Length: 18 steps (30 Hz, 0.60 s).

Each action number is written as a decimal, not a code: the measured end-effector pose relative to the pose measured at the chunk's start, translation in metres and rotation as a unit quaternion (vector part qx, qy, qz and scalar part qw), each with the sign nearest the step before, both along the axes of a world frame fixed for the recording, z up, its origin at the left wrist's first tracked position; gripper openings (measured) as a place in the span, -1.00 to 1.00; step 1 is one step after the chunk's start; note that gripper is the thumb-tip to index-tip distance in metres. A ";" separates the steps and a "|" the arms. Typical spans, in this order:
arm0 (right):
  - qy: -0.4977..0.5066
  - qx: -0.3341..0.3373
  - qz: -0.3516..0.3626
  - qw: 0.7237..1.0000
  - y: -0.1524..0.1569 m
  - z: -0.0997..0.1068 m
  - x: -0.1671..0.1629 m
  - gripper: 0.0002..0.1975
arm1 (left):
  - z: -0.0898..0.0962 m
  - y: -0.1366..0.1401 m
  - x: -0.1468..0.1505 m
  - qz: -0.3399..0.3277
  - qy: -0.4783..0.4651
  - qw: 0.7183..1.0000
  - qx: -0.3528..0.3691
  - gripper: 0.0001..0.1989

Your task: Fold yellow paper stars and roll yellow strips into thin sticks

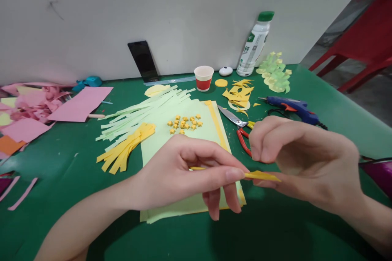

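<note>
Just over the pale green paper [163, 210], left hand [183, 167] has a folded yellow paper strip [262, 176] pinched thumb-to-forefinger — right hand [321, 163] is half open, thumb touching the strip's end.

"See how the left hand [174, 175] is set?"

"Thumb [208, 180] and forefinger [214, 153] pinching, other fingers [232, 200] hanging below. The left forearm [92, 216] slants up from the lower left."

"And the right hand [327, 167]?"

"Just beside it: fingers [275, 136] curled over, thumb [294, 185] stretched flat underneath, a gap between. The right forearm [375, 218] slopes in from the lower right."
</note>
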State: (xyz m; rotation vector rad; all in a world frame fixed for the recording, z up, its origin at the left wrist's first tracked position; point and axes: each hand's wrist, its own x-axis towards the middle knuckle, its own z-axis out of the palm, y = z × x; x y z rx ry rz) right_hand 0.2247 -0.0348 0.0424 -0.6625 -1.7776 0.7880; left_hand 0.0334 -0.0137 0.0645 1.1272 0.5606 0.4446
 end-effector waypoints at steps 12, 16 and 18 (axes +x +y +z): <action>0.053 -0.041 0.038 0.997 -0.007 0.003 -0.001 -0.68 | 0.000 0.000 -0.001 -0.012 0.020 0.999 -0.027 -0.89; 0.043 -0.030 0.047 0.998 -0.006 0.004 -0.001 -0.68 | 0.001 0.002 0.000 -0.026 0.031 0.999 -0.027 -0.87; 0.043 -0.025 0.045 0.998 -0.005 0.004 -0.002 -0.69 | 0.002 0.002 0.001 -0.035 0.037 0.998 -0.025 -0.86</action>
